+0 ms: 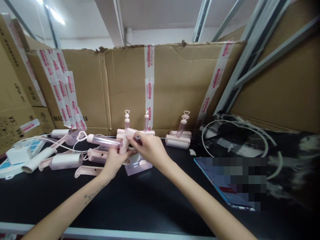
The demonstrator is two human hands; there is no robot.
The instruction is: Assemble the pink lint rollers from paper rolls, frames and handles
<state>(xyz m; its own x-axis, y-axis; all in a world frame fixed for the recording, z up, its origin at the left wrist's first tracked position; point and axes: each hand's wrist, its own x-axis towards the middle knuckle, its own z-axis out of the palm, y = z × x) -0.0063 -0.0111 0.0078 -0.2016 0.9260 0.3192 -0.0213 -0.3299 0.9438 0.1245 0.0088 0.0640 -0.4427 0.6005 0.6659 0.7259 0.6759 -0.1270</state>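
Observation:
My left hand [113, 161] is closed around a pale pink lint roller [105, 141], whose clear handle points left and ends in a heart-shaped loop. Its pink upright part [125, 141] stands between my two hands. The fingers of my right hand [150, 146] press together against that part, pinching a short dark rod [137, 137] whose kind I cannot make out. Just below my hands sits a translucent pink case [137, 166]. Left of my left hand lie a curved pink holder piece [88, 171] and a white roll on a pink frame [66, 160].
Lint rollers with heart loops stand behind my hands, and another lint roller [178, 141] stands farther right. A phone [212, 181] lies on the right of the black table [155, 213]. A power strip with a white adapter [18, 155] is at left. Cardboard [125, 86] walls the back.

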